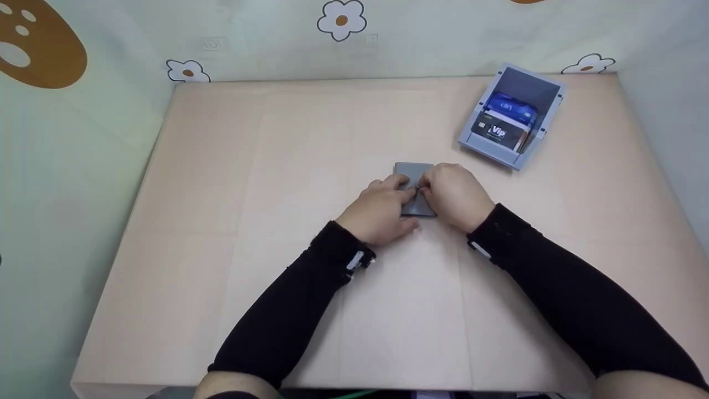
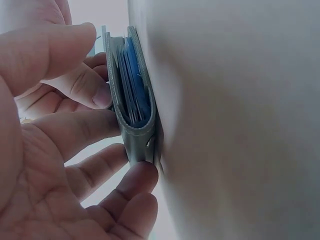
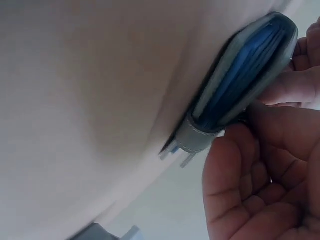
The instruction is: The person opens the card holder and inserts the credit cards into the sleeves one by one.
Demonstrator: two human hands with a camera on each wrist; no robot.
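Note:
A small grey card wallet (image 1: 416,206) lies on the table between the two hands. In the left wrist view the wallet (image 2: 141,131) shows its open edge, with several thin cards, one of them blue, between its covers. My left hand (image 1: 379,210) rests its fingers on the wallet's top and near side, with the thumb (image 2: 55,47) held off it. From the other side, my right hand (image 1: 457,194) pinches the wallet's closing strap (image 3: 194,137) between thumb and curled index finger. The pinched end of the strap is hidden by the fingers.
A grey open box (image 1: 490,148) stands at the back right of the table. Inside it lie a black card (image 1: 498,133) marked "Vip" and a blue card pack (image 1: 510,107). Pale flower-printed walls (image 1: 266,44) border the table's back and sides.

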